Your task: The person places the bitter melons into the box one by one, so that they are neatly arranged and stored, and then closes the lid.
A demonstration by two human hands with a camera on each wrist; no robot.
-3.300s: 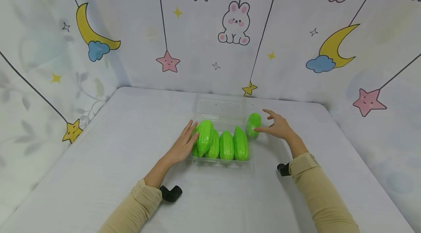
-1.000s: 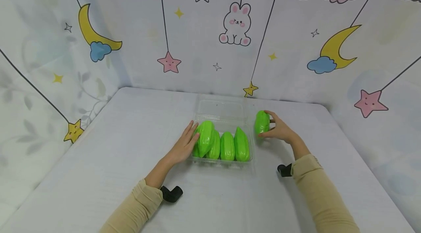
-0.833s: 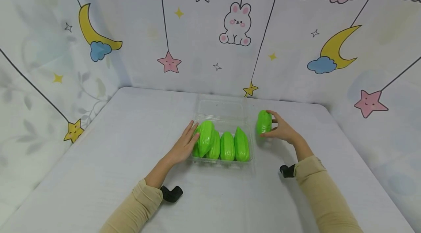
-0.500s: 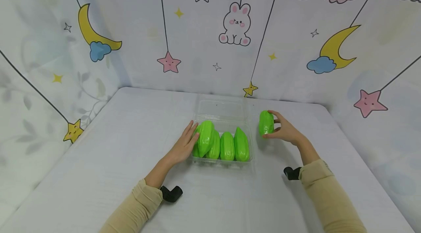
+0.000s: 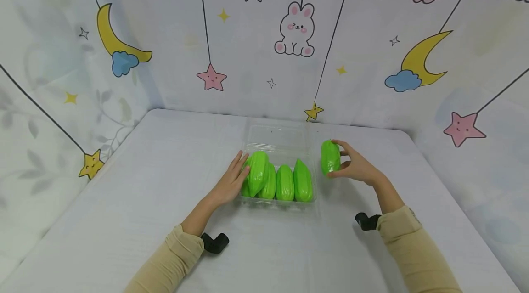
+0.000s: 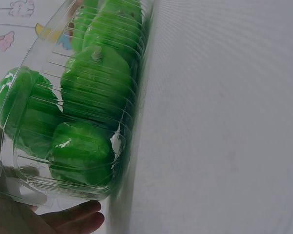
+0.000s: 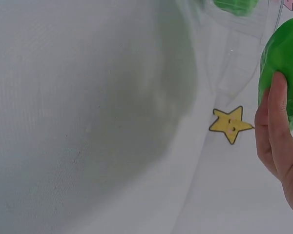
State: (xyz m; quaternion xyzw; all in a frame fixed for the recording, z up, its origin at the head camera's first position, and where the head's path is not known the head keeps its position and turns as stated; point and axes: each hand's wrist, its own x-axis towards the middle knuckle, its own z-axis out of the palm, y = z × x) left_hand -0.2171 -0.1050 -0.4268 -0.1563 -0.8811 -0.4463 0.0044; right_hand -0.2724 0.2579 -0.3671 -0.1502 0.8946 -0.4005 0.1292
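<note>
My right hand (image 5: 355,166) grips a glossy, oblong green fruit-like piece (image 5: 330,158) between thumb and fingers, just right of a clear plastic box (image 5: 285,205). In the right wrist view, fingers (image 7: 278,126) lie against that green piece (image 7: 285,68), which is raised with its shadow on the table. My left hand (image 5: 227,185) rests with fairly straight fingers against the box's left side. Several similar green pieces (image 5: 285,183) stand in the box, one (image 5: 259,172) lying higher at the left. The left wrist view shows the ribbed box wall (image 6: 53,63) and my left hand (image 6: 44,219) at its end.
The box's clear lid (image 5: 277,137) lies folded back behind it. White cloth covers the table (image 5: 165,155). A patterned curtain (image 5: 248,31) hangs behind and at both sides. Black wrist mounts (image 5: 216,243) sit under the forearms.
Since the earliest frame, my right hand has closed around the green piece and raised it slightly to the right. Lately it drifted a little left. My left hand stays in place.
</note>
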